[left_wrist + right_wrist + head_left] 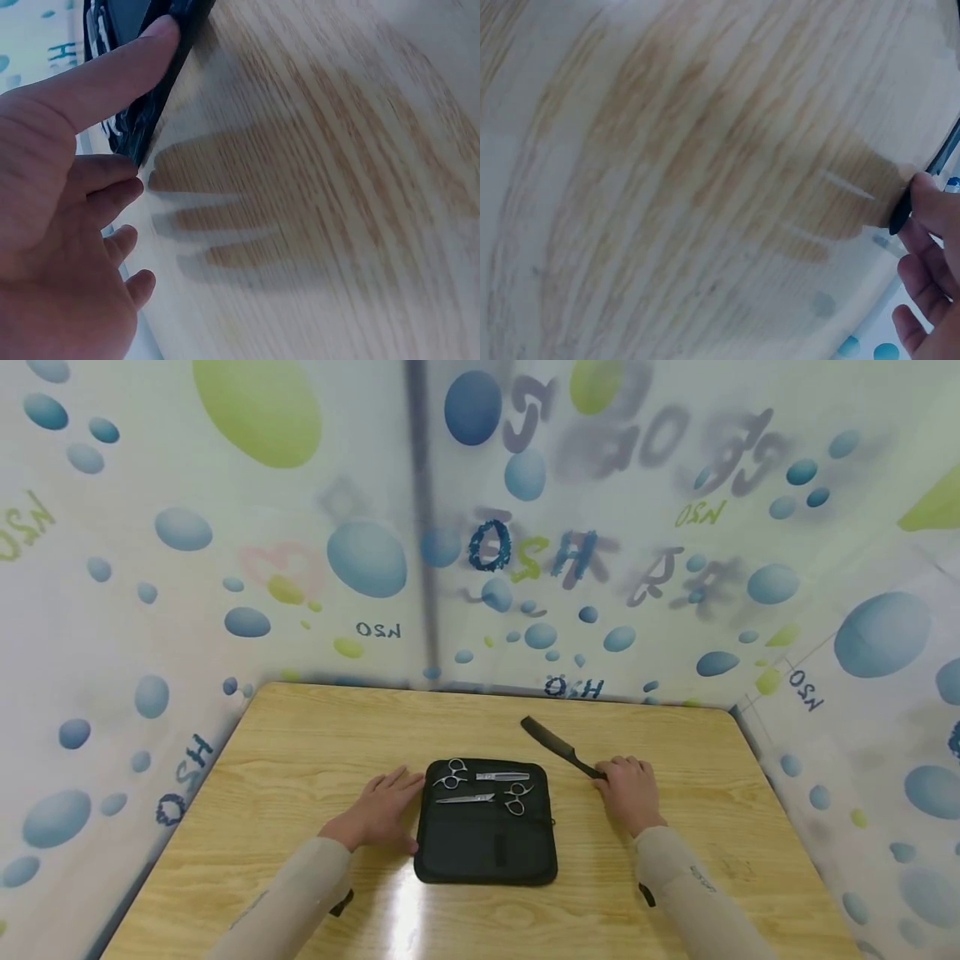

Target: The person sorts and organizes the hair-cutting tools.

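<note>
A flat black case (465,852) lies open on the wooden table. Two pairs of silver hair scissors sit in its upper half: the thinning scissors (502,776) above and the cutting scissors (465,798) below. My left hand (384,810) rests at the case's left side, fingers fairly straight, with its thumb (154,49) against the case edge in the left wrist view. To the right of the case, my right hand (628,792) pinches the handle end of a black comb (551,739). The comb's toothed part points toward the back left.
The light wooden table (300,727) reaches to patterned curtain walls (360,560) at the back and both sides. A bright glare strip lies on the tabletop in front of the case. Bands on both wrists sit near the sleeve cuffs.
</note>
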Action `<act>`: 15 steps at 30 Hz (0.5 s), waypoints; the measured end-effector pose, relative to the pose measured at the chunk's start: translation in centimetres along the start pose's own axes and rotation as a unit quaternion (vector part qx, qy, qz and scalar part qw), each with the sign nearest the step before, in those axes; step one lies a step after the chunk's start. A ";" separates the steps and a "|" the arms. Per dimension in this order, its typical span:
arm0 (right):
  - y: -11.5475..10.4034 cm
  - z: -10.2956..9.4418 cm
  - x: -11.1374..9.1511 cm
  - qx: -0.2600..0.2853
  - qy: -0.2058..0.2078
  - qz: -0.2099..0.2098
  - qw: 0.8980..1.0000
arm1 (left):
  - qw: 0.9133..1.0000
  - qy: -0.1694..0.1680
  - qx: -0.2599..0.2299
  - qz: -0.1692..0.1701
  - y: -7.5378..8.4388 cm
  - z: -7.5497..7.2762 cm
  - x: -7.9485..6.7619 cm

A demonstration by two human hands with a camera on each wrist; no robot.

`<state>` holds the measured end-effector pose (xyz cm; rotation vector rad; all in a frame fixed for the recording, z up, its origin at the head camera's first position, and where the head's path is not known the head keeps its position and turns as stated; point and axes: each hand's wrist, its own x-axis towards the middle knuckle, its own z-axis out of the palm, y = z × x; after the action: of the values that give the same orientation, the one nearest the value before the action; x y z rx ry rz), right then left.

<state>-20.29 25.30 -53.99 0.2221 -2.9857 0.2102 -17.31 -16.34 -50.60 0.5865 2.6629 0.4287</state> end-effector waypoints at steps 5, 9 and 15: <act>-0.1 -0.5 0.1 0.031 -0.025 0.010 0.999 | 1.000 0.020 -0.016 -0.012 -0.5 -0.1 -0.2; 0.0 -0.6 0.4 0.057 -0.060 0.034 0.996 | 0.999 0.042 -0.023 -0.009 -0.9 0.1 -0.2; 0.2 -0.8 1.0 0.102 -0.111 0.070 0.986 | 0.997 0.065 -0.028 -0.010 -1.4 0.3 -0.3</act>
<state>-21.17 25.53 -53.13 0.0603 -3.2018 0.5421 -17.44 -17.60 -51.30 0.5316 2.7669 0.5524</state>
